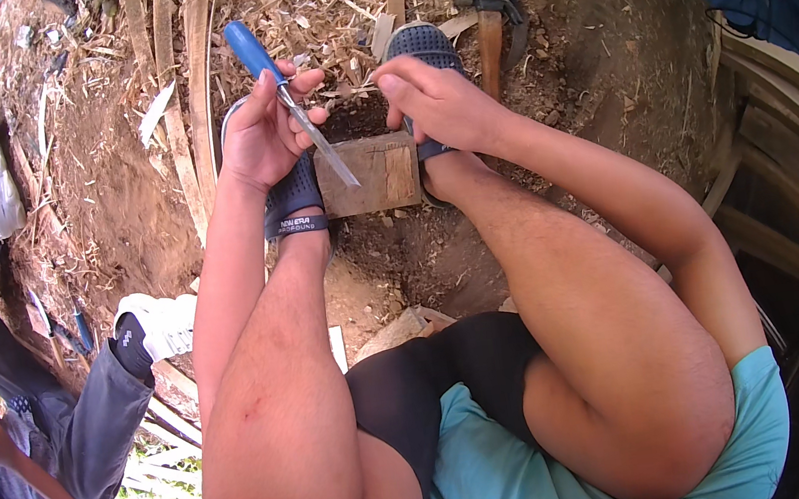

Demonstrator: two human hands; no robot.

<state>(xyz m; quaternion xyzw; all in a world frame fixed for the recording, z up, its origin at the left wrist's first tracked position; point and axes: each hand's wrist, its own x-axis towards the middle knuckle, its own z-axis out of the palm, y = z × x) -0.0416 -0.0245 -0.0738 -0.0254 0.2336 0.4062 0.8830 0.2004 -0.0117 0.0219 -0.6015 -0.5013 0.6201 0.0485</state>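
Observation:
In my left hand [271, 130] is a chisel with a blue handle [250, 49] and a flat metal blade [332, 160]. My thumb and fingers close round it where the handle meets the blade. The blade slants down over a squared wooden block [387, 172] that sits between my feet; whether its tip touches the wood I cannot tell. To the right, above the block's far right corner, my right hand [430, 99] is closed with its fingers bent inward. What lies in those fingers, if anything, is hidden.
A wooden-handled hammer [489, 31] lies beyond my right foot, beside a curved dark blade [518, 32]. Long wooden strips [172, 108] and shavings cover the ground at the far left. Another person's leg and white shoe [159, 325] are at left. Stacked boards [780, 164] stand at right.

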